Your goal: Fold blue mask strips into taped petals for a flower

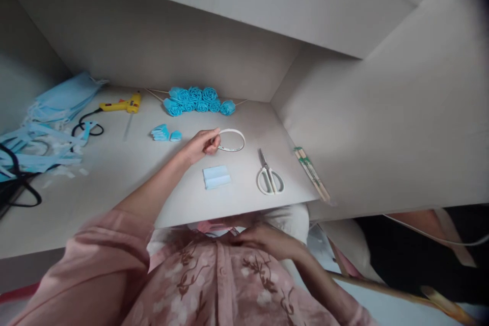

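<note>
Left hand (205, 143) pinched closed, thumb and fingers gripping the left edge of a thin white ring (234, 150). Ring extends to the right of the fingertips, above the tabletop (145, 173); whether it touches the surface, cannot tell from here. Pale blue folded piece (217, 177) lies just nearer the person than the grip; scissors (266, 175) to its right, blades pointing away. Small blue pieces (160, 132) left of the hand; blue rosettes (194, 94) beyond. Right hand (263, 239) at the lap, below the table edge; cannot tell whether it grips anything.
</note>
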`<state>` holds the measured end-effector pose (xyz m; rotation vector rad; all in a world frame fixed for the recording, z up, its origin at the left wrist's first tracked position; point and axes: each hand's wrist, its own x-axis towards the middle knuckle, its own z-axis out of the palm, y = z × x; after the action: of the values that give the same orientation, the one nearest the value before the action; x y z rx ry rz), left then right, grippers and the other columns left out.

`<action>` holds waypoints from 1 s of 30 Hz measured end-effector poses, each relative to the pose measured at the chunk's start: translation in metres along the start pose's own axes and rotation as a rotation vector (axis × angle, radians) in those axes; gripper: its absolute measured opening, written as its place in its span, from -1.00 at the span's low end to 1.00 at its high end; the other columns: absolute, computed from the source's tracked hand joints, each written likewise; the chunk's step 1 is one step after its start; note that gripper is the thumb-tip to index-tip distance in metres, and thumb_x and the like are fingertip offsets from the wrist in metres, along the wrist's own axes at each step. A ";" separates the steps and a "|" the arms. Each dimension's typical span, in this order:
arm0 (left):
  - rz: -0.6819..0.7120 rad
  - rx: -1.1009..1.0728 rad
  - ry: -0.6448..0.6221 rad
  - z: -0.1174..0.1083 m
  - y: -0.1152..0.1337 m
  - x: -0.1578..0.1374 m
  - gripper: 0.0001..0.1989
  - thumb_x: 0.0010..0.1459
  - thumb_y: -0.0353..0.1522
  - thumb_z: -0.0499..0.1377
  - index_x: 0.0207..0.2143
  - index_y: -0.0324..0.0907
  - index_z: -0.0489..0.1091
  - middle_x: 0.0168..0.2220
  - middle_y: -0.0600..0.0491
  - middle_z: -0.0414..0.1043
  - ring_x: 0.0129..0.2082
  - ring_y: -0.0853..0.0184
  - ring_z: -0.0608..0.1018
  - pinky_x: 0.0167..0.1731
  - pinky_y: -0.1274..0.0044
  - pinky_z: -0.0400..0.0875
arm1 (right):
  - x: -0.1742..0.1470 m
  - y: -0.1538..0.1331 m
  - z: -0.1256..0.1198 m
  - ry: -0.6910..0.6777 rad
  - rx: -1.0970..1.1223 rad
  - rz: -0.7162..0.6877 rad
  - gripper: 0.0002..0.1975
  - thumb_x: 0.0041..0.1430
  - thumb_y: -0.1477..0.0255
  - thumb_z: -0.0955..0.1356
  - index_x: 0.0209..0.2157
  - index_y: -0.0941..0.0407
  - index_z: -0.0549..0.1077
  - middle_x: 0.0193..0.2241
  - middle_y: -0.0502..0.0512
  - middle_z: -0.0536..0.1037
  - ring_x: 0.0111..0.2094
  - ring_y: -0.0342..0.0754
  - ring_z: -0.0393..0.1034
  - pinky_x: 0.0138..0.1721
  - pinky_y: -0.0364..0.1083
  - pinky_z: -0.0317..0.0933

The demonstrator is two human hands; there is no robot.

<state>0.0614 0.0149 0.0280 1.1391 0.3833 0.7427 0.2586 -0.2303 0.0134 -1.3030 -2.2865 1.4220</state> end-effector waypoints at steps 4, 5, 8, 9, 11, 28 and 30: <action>-0.017 0.022 -0.037 0.003 0.003 -0.002 -0.47 0.01 0.01 0.29 -0.66 -0.25 0.31 -0.79 0.19 0.02 -0.77 0.56 0.07 -0.67 0.62 -0.07 | -0.008 -0.043 -0.048 0.324 0.083 -0.017 -0.70 0.34 0.26 0.26 -0.09 0.08 0.56 -0.19 0.09 0.63 -0.17 -0.11 0.52 -0.13 -0.15 0.33; -0.026 0.027 -0.057 0.004 0.004 -0.003 -0.47 0.00 0.01 0.29 -0.65 -0.26 0.32 -0.80 0.20 0.01 -0.77 0.56 0.06 -0.67 0.62 -0.07 | -0.004 -0.047 -0.057 0.525 0.054 -0.007 -0.70 0.33 0.26 0.27 -0.08 0.08 0.55 -0.15 0.11 0.61 -0.14 -0.10 0.49 -0.10 -0.13 0.32; -0.044 0.063 -0.127 0.007 0.006 -0.007 -0.48 0.00 0.02 0.29 -0.62 -0.27 0.35 -0.80 0.22 0.00 -0.78 0.58 0.04 -0.67 0.61 -0.08 | 0.020 -0.048 -0.076 0.945 -0.049 -0.025 -0.62 0.29 0.26 0.30 0.08 0.08 0.45 0.03 0.19 0.50 -0.08 -0.07 0.42 -0.15 -0.12 0.31; -0.044 0.078 -0.151 0.008 0.006 -0.008 -0.48 0.01 0.02 0.29 -0.60 -0.27 0.37 -0.80 0.22 0.00 -0.78 0.58 0.04 -0.67 0.62 -0.09 | 0.031 -0.046 -0.079 0.948 -0.052 -0.049 -0.60 0.27 0.25 0.30 0.09 0.08 0.44 0.04 0.20 0.48 -0.11 -0.08 0.42 -0.20 -0.13 0.31; -0.024 0.094 -0.171 0.010 0.005 -0.008 -0.51 0.04 0.01 0.27 -0.51 -0.28 0.41 -0.78 0.19 0.11 -0.78 0.57 0.06 -0.69 0.62 -0.09 | 0.052 -0.043 -0.081 0.868 -0.028 -0.046 -0.64 0.28 0.24 0.30 0.02 0.09 0.50 -0.14 0.12 0.56 -0.25 -0.12 0.43 -0.32 -0.17 0.28; 0.157 0.071 0.112 0.036 -0.016 -0.003 -0.77 -0.10 -0.29 0.37 -0.36 -0.22 0.54 -0.40 0.07 0.50 -0.38 0.38 0.46 -0.26 0.52 0.30 | 0.115 -0.008 -0.075 1.020 -0.751 0.100 -0.76 0.34 0.34 0.28 -0.22 0.14 0.55 -0.30 0.16 0.60 -0.22 0.01 0.45 -0.17 -0.07 0.26; 0.144 -0.002 0.098 0.038 -0.015 -0.003 -0.78 -0.08 -0.29 0.36 -0.39 -0.24 0.51 -0.41 0.05 0.51 -0.37 0.36 0.48 -0.21 0.51 0.31 | 0.106 -0.017 -0.071 1.024 -0.718 0.080 -0.73 0.34 0.33 0.27 -0.12 0.16 0.54 -0.18 0.21 0.60 -0.14 0.04 0.45 -0.09 -0.04 0.28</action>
<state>0.0874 -0.0163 0.0285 1.1397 0.3859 0.9277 0.2210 -0.1090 0.0333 -1.7117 -1.9605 -0.2098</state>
